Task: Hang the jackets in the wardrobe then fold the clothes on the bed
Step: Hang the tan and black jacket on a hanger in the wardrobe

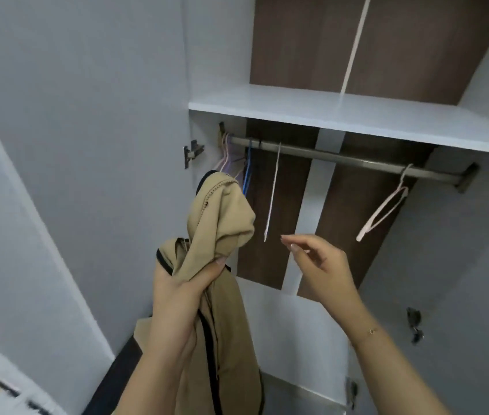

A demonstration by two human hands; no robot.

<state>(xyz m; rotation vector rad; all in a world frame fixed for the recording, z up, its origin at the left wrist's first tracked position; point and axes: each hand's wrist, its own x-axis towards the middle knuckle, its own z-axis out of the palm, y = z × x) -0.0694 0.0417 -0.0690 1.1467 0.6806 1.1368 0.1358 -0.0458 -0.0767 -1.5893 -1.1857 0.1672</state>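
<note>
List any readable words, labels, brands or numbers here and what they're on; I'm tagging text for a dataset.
None can be read.
Jacket, held in the left hand: no label or print shows.
Hangers, rail and shelf: no markings.
Dark shapes at the bottom left corner: too blurred to tell.

Jacket: tan, black trim along edges. Shelf: white. Back panel: dark brown woodgrain, white strip down the middle. Rail: dull grey metal. Hangers: one white, one pale pink, blue cluster at left. Door: pale grey.
</note>
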